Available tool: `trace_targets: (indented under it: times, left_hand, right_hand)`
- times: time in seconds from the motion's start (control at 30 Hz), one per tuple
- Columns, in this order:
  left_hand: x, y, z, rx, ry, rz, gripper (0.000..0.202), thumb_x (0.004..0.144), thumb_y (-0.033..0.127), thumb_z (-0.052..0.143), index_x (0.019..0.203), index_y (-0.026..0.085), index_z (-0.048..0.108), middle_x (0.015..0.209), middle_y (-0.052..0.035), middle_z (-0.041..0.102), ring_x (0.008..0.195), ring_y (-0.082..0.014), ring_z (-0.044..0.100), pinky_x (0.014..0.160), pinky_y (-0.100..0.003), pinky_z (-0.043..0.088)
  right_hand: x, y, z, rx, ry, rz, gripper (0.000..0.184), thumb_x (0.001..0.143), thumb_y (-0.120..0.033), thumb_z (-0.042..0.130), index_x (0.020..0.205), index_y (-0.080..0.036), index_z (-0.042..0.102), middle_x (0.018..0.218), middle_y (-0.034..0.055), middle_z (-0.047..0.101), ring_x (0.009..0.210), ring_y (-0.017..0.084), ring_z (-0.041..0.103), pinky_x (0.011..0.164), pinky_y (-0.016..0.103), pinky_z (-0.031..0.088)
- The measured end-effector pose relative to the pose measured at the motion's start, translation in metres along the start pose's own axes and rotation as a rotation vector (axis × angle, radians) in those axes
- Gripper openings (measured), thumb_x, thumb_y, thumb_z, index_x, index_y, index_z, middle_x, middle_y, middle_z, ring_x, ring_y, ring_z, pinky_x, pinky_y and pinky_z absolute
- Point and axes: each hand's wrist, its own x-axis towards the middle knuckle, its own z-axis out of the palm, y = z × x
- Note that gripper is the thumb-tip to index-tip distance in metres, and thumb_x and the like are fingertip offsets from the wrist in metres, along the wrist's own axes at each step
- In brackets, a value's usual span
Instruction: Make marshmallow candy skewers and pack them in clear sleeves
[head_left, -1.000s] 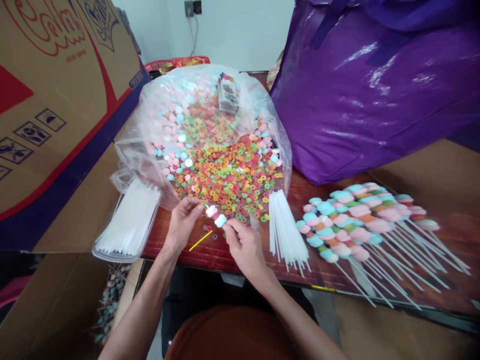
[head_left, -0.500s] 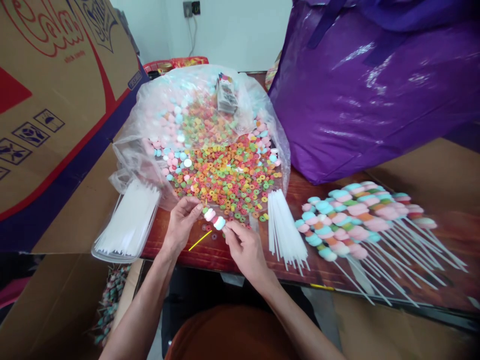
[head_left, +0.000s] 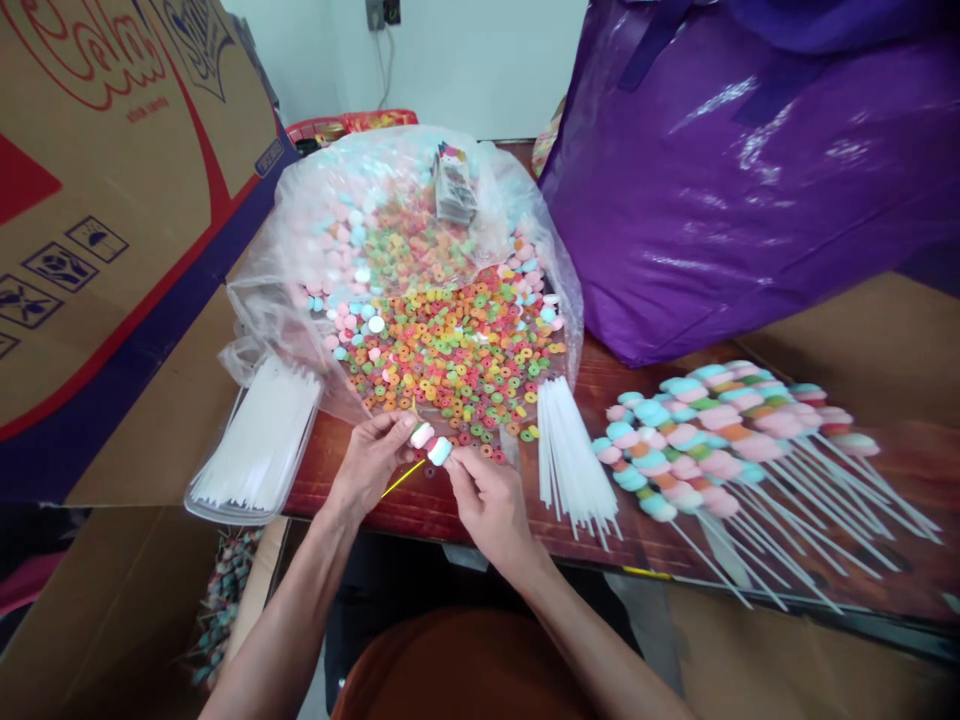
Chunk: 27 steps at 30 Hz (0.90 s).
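The short row of puffy pink, white and blue sweets (head_left: 430, 444), taken as the middle of a clock, is held at a tilt between two bare hands, above the shiny red-brown wooden table (head_left: 420, 512). Its upper end is pinched by the closed thumb and finger of the left hand (head_left: 373, 455) at 9 o'clock, its lower end by those of the right hand (head_left: 487, 495) at 4 o'clock. Whether a stick runs right through it cannot be told. The soft sweets could be squashed if pinched too hard, or dropped if either grip were loosened. At 7 o'clock lies a thin straight yellow strip (head_left: 403, 478), which could be swept away by the left wrist. At 3 o'clock is laid a fan of thin white sticks (head_left: 574, 460), which could be scattered by a bump from the right arm. At 9 o'clock, more are kept in a clear plastic tray (head_left: 232, 518). Farther out at 3 o'clock, puffy pink and blue sweets on white sticks (head_left: 697, 430) are heaped. At 12 o'clock, small bright ring-shaped sweets (head_left: 465, 345) are spread on a see-through plastic bag (head_left: 255, 285); they could be spilled if its edge were tugged. Beyond, at 2 o'clock, a big shiny purple bag (head_left: 750, 180) is seen.
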Motion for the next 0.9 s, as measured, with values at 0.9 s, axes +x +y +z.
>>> trace_targets:
  times: [0.9]
  left_hand:
    - [0.134, 0.060, -0.019, 0.859, 0.429, 0.638, 0.008, 0.075, 0.023, 0.061, 0.081, 0.018, 0.062, 0.079, -0.0010, 0.065, 0.070, -0.0155, 0.060, 0.071, -0.028, 0.047]
  right_hand:
    - [0.003, 0.011, 0.006, 0.127, 0.009, 0.182, 0.033, 0.100, -0.034, 0.046, 0.069, -0.022, 0.052, 0.059, -0.0040, 0.053, 0.056, 0.012, 0.052, 0.058, 0.024, 0.037]
